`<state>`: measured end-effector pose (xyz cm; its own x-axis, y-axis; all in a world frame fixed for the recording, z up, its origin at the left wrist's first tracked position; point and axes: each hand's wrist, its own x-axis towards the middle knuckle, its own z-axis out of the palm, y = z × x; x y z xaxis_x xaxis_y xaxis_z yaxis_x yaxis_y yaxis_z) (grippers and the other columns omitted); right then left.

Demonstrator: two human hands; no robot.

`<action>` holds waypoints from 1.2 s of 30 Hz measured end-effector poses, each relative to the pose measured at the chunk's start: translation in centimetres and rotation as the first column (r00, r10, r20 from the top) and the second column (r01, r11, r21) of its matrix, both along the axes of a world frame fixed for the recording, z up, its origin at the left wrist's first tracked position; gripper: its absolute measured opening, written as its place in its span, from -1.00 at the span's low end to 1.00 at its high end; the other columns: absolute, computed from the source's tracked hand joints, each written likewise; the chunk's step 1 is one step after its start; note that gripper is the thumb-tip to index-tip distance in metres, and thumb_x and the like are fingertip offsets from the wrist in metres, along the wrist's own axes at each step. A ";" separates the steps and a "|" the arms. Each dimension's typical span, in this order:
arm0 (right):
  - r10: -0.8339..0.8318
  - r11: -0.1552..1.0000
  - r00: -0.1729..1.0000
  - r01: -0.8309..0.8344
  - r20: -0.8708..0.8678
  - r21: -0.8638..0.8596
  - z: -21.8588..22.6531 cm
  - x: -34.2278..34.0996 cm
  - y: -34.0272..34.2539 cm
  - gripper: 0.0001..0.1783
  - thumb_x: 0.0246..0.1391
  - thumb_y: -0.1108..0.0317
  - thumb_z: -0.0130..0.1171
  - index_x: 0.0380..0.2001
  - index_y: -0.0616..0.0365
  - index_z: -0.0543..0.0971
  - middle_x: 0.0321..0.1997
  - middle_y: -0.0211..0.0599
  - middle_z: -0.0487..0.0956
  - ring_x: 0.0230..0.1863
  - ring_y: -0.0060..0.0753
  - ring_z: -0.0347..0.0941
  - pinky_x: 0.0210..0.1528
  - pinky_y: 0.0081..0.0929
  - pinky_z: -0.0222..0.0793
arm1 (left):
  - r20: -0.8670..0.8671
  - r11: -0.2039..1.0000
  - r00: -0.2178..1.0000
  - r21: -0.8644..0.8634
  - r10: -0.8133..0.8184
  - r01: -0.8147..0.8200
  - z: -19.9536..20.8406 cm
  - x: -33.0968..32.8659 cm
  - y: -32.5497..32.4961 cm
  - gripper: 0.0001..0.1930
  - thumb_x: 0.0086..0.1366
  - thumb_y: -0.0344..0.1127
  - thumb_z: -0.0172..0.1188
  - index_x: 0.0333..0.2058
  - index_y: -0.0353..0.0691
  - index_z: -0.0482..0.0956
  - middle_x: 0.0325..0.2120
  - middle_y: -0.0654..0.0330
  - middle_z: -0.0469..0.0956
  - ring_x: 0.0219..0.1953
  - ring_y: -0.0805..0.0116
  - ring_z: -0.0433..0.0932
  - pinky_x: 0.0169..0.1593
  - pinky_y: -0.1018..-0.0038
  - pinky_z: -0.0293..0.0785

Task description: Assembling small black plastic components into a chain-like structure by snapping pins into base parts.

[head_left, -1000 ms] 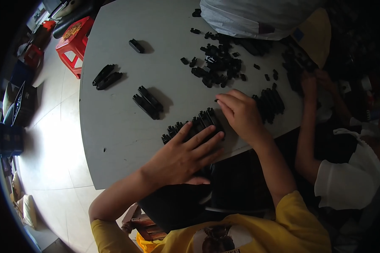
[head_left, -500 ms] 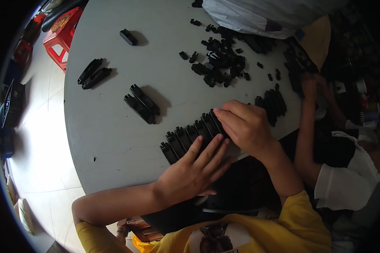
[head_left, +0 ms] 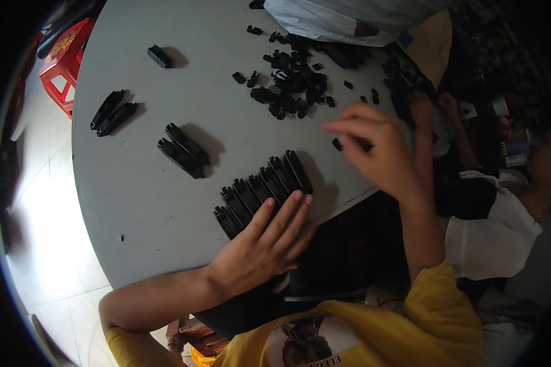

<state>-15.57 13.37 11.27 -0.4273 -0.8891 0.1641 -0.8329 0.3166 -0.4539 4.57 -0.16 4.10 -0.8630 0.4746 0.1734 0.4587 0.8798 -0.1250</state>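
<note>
A row of black elongated plastic pieces stands side by side near the table's front edge. My left hand lies along its near end with fingers stretched out, the fingertips touching the pieces. To the right, my right hand is raised off the row. Its fingers are apart and point left, and I see nothing held in them. Behind it a second group of black pieces is mostly hidden; one dark bit shows beside the thumb.
Small black parts lie in a loose heap under a white bag. Two pairs of black pieces and a single one rest farther left. A co-worker's hands are at the right. A red stool stands left of the table.
My right hand has let go of the row's right end and moved up and right. The left hand stays on the row. The whole view has shifted slightly.
</note>
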 end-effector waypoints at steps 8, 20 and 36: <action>-0.328 0.929 0.872 0.368 -0.363 0.046 -3.8 0.2 3.0 -0.84 0.00 0.49 0.24 -0.29 0.24 0.65 -0.49 -0.25 0.54 -0.54 -0.34 0.48 -0.47 -0.47 0.37 | -0.003 0.999 1.000 0.033 0.001 -0.001 0.1 0.5 0.0 -0.31 0.24 0.24 -0.03 0.23 -0.03 0.32 0.32 -0.03 0.13 0.38 -0.02 0.04 0.36 0.00 -0.03; -0.253 0.961 0.889 0.277 0.381 -0.006 -2.9 2.2 -0.2 -0.84 -0.13 0.68 0.21 -0.41 0.25 0.56 -0.50 -0.37 0.55 -0.47 -0.63 0.49 -0.48 -0.69 0.35 | 0.022 0.995 1.000 0.099 0.020 -0.022 0.1 0.1 -0.5 -0.31 0.17 0.23 0.05 0.21 0.03 0.33 0.32 -0.01 0.14 0.36 0.01 0.12 0.32 0.03 0.09; 0.062 0.971 0.972 -0.112 -0.226 -0.213 -5.0 3.3 -3.2 -0.81 -0.27 0.64 0.32 -0.49 0.20 0.59 -0.41 -0.35 0.51 -0.46 -0.39 0.50 -0.49 -0.51 0.43 | -0.025 0.984 1.000 0.176 0.012 -0.007 -0.7 -0.1 -0.4 -0.56 0.29 -0.15 -0.09 0.11 -0.04 0.46 0.22 -0.07 0.29 0.29 -0.10 0.22 0.29 0.09 0.20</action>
